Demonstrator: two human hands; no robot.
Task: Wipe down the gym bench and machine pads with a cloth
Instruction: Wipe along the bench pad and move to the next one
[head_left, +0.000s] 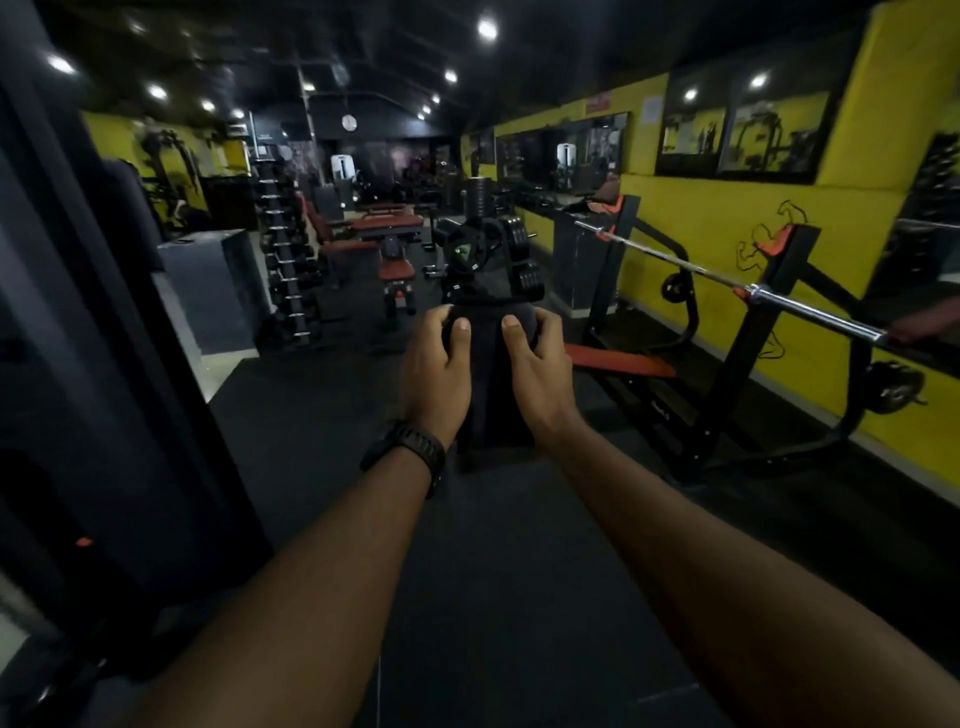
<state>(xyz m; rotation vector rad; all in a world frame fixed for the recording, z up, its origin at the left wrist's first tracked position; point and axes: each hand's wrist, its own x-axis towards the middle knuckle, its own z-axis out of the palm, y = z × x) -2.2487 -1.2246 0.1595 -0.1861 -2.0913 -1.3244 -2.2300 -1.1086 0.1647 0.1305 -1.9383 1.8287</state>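
A dark cloth (491, 374) hangs in front of me at chest height. My left hand (435, 371), with a black watch on its wrist, grips the cloth's upper left edge, thumb on the front. My right hand (537, 371) grips the upper right edge the same way. The cloth's lower part hangs down between my wrists. To the right stands a press bench with an orange pad (621, 361) under a racked barbell (727, 278). More orange-padded benches (397, 267) stand farther back in the aisle.
A black machine frame (104, 364) fills the left side. A dumbbell rack (291, 260) and a grey cabinet (208, 280) stand left of the aisle. A weight-plate tree (488, 244) is straight ahead. The yellow wall (727, 208) with mirrors runs along the right. Dark rubber flooring (519, 571) lies underfoot.
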